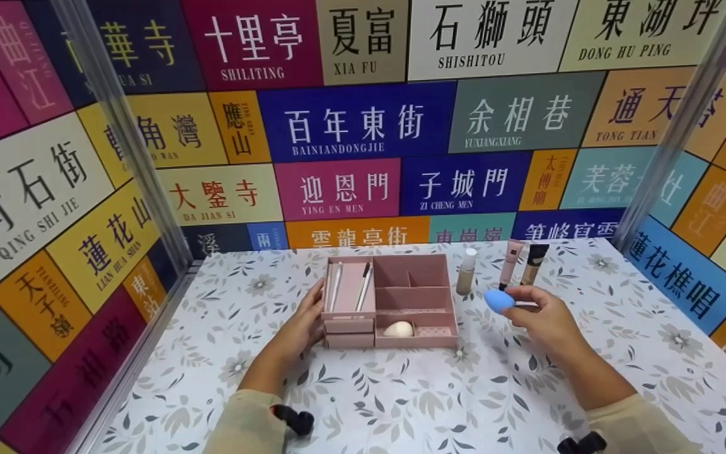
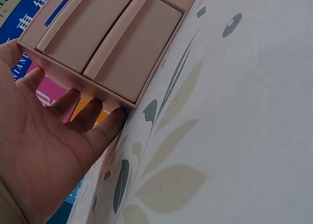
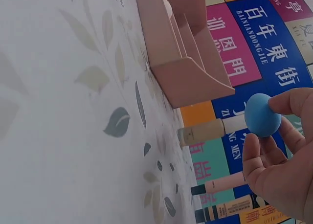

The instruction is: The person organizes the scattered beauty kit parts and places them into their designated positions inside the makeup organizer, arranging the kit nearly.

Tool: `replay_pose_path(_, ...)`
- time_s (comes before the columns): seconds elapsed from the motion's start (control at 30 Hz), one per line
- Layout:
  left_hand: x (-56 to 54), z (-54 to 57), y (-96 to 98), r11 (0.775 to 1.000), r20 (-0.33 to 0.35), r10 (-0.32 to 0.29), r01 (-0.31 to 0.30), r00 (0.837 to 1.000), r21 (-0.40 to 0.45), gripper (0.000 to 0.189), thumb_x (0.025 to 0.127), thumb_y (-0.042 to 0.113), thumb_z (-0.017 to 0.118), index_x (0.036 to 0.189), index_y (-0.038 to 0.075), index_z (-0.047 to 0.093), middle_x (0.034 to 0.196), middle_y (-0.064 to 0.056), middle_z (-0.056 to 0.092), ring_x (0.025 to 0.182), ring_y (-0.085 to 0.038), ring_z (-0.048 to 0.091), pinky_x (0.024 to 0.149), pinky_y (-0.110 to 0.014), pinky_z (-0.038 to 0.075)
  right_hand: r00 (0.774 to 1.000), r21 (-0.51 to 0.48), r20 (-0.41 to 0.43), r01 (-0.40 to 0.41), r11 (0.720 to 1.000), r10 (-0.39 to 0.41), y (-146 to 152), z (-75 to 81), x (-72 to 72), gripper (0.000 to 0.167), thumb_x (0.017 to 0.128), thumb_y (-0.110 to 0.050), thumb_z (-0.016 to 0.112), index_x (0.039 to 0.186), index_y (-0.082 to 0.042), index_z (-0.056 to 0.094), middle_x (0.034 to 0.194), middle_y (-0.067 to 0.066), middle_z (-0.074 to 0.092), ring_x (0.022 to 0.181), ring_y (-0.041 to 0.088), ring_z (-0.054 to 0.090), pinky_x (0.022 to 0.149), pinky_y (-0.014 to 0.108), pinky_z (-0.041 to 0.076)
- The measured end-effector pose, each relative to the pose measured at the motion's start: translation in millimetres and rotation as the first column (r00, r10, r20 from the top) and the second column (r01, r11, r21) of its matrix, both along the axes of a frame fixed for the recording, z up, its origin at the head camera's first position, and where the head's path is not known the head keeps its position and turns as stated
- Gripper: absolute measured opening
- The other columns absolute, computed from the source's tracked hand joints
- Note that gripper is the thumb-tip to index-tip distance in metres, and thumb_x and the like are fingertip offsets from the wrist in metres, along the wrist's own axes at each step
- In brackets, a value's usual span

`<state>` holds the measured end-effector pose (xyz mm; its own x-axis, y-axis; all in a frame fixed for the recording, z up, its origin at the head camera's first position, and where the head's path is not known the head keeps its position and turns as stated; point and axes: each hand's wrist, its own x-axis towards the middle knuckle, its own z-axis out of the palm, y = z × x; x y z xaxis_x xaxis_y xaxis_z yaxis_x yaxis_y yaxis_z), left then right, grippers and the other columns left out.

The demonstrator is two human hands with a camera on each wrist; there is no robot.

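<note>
A pink makeup organizer (image 1: 416, 302) stands on the table, with two slim pens or brushes (image 1: 363, 287) in its left top tray. A cream makeup sponge (image 1: 399, 330) lies in its front compartment. My left hand (image 1: 303, 325) rests against the organizer's left side, its fingertips along the wall beside the two small drawers (image 2: 134, 48). My right hand (image 1: 542, 315) pinches a blue makeup sponge (image 3: 262, 115) between thumb and fingers, held up to the right of the organizer.
Right of the organizer stand a foundation bottle (image 1: 466, 272), a pink tube (image 1: 511, 263) and a beige tube with a black top (image 1: 534, 265). A floral cloth (image 1: 401, 403) covers the table. Panels with printed signs (image 1: 357, 120) rise behind and at both sides.
</note>
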<state>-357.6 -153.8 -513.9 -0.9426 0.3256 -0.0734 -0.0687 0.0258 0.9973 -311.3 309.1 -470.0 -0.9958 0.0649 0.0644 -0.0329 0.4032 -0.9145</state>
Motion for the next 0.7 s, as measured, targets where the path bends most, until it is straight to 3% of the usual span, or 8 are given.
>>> replay_pose_path(0.7, -0.6, -0.6, 2.1, 0.999, 0.005, 0.032, -0.032, 0.999, -0.007, 0.060, 0.113, 0.051, 0.043, 0.168, 0.052, 0.019, 0.183, 0.004, 0.010, 0.167, -0.036, 0.023, 0.132, -0.060, 0.028, 0.993, -0.118, -0.066, -0.100, 0.988, 0.093, -77.7, 4.5, -15.7, 0.045, 0.096, -0.012, 0.078, 0.138, 0.000, 0.065, 0.137, 0.018, 0.063, 0.114, 0.019, 0.069, 0.090, 0.020, 0.057)
